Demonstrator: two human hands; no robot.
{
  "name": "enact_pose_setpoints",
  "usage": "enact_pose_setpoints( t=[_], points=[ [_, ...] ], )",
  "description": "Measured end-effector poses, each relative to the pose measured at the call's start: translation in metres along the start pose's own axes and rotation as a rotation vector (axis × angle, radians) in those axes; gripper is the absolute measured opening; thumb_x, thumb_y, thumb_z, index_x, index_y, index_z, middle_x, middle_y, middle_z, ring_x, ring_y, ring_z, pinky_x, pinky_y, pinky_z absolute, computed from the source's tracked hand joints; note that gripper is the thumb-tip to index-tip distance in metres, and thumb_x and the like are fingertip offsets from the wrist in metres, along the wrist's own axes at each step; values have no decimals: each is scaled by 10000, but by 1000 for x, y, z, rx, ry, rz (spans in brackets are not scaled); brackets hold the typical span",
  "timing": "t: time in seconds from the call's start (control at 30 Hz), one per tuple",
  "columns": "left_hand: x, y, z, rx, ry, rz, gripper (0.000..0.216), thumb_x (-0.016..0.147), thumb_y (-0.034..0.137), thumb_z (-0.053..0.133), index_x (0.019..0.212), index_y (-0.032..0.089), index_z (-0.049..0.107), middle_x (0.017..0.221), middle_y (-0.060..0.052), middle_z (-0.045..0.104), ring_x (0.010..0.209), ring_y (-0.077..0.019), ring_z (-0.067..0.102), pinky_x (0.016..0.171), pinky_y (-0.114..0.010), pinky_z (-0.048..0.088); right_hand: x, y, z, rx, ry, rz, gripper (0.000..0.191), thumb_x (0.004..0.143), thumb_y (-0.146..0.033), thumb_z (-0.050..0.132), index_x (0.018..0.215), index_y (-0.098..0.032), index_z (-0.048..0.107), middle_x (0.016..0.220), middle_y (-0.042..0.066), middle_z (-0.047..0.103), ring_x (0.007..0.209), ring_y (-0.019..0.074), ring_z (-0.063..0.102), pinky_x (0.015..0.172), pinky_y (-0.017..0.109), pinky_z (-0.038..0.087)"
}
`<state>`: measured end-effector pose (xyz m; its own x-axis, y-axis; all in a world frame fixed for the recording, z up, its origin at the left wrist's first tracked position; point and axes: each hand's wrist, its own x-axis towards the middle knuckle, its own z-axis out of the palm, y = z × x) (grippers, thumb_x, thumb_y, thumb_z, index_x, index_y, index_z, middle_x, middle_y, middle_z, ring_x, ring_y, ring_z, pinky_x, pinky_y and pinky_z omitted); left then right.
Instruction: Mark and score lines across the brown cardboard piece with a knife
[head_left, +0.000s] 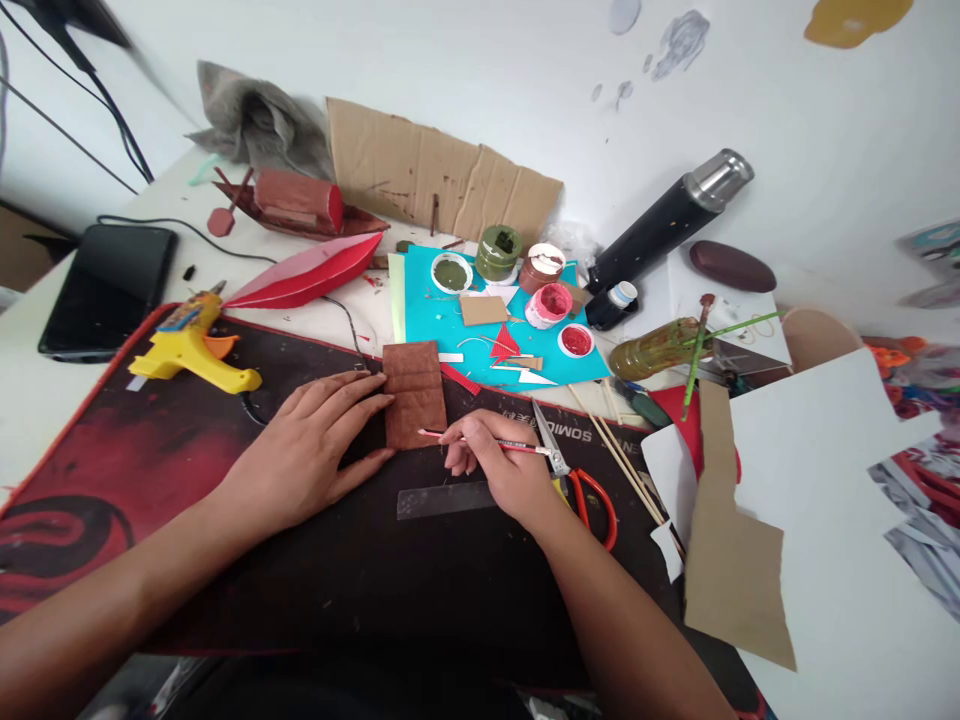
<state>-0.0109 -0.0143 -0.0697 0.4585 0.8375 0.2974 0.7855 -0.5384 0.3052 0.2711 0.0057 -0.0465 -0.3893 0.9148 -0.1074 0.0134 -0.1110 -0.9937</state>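
Observation:
A brown painted rectangular piece [415, 385], creased across, lies flat on the dark mat. My left hand [304, 440] is spread with its fingertips at the piece's left edge. In my right hand [499, 460] is a pencil [517, 446], striped red and dark, held in a writing grip. Its point rests on or just over the lower part of the brown piece; contact is hard to tell. Beneath the right hand lies a clear ruler [439, 501], partly hidden. Scissors with orange-red handles [592, 505] lie just right of that hand, their blades pointing away.
A yellow glue gun [191, 350] and a black phone [109, 290] are at left. Behind stand a brown model boat [296, 205] and a red-pink hull shape [311, 275]. Paint jars [497, 253] sit on blue paper [427, 330]. Right are wooden sticks [626, 465], cardboard [735, 570], and a flask [667, 220].

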Motion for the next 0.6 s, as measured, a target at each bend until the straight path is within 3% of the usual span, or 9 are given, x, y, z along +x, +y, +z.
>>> enact_pose_setpoints(
  t=[0.6],
  points=[
    [-5, -4, 6, -8, -16, -25, 549, 1095, 528, 598, 1560, 237, 624, 1637, -171, 662, 1508, -406, 617, 1250, -614, 499, 1, -1, 4, -110, -72, -2, 475, 1141, -630, 607, 1031, -234, 843, 868, 27, 806, 711, 152, 726, 678, 289, 571]
  ],
)
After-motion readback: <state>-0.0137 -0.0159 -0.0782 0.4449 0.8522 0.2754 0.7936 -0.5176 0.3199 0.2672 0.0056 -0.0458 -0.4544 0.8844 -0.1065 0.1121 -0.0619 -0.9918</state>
